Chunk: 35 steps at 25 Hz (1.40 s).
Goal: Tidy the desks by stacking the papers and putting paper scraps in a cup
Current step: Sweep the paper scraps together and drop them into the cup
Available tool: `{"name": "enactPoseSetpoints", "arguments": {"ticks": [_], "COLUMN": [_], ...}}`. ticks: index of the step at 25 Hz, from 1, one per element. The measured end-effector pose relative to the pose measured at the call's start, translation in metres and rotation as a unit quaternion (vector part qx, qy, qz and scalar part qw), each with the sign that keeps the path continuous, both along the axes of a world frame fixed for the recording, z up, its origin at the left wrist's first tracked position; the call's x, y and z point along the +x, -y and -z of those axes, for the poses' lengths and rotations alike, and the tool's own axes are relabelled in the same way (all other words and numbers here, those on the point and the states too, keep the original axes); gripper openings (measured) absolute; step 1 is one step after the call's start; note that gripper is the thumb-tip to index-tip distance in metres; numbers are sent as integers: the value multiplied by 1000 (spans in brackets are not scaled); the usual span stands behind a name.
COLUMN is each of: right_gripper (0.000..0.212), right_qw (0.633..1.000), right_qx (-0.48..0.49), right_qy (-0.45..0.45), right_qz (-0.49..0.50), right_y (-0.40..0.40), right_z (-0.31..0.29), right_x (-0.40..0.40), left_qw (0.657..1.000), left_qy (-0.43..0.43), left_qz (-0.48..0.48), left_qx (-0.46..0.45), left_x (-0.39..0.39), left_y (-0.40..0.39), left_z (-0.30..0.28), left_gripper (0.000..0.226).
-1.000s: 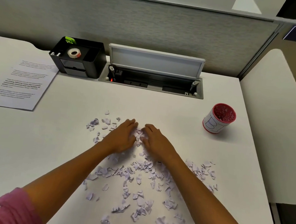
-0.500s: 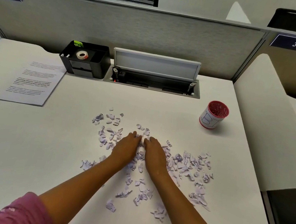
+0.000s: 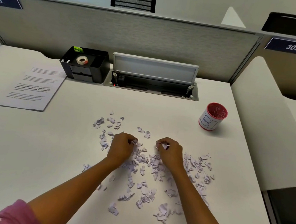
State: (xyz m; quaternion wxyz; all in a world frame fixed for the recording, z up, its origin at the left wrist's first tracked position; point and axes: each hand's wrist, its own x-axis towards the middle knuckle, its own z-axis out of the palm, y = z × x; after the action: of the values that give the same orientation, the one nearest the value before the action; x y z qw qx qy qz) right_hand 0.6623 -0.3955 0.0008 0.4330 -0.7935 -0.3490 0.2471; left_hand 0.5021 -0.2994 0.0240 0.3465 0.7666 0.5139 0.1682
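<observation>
Scraps are pinched in my left hand and right hand; cup stands right and beyond, nearer the right hand.

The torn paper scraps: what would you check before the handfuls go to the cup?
1. Left hand grips pale torn paper scraps: ok.
2. Right hand grips scraps: ok.
3. Red cup with white label upright: ok.
4. Cup has room left: cannot tell.
5. Bare white desk between hands and cup: ok.
6. All scraps gathered: not ok, many lie loose.
</observation>
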Motion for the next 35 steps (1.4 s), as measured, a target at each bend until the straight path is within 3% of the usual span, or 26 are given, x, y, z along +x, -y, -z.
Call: {"name": "enactPoseSetpoints", "arguments": {"ticks": [2,3,5,6,8,12,19,24,28,31,35], "right_gripper": [8,10,19,20,21,25,20,24,22,25,25], "right_qw": [980,943,822,767,700,635,616,626,553,532,531], "right_qx": [10,33,115,143,164,190,215,228,276,311,376], "right_qy": [-192,-321,-549,-619,-686,-733,-728,-705,-742,-741,-716], "right_qz": [55,78,95,94,110,154,209,243,260,268,253], "right_y": [-1,-4,-8,-9,-11,-17,-20,-17,-16,-12,-12], "right_z": [-6,-9,-17,-20,-24,-20,-15,-23,-14,-19,-51], "right_x": [2,2,-3,-5,-6,-3,4,11,25,45,88], "left_qw": [997,992,979,972,961,953,963,968,984,989,963], "left_qy": [60,84,127,149,185,214,194,180,151,80,-122], "left_qz": [-30,-39,-63,-68,-67,-42,6,76,35,102,241], "left_qx": [-49,-81,-145,-167,-193,-210,-184,-156,-93,-71,13], "left_x": [0,2,8,12,22,42,73,80,74,66,60], "left_y": [-3,-5,-6,-6,-5,5,29,33,20,5,-11], "left_z": [-6,-9,-15,-18,-26,-36,-39,-35,-23,1,35], "left_gripper": [21,20,19,19,19,19,31,43,33,34,70]}}
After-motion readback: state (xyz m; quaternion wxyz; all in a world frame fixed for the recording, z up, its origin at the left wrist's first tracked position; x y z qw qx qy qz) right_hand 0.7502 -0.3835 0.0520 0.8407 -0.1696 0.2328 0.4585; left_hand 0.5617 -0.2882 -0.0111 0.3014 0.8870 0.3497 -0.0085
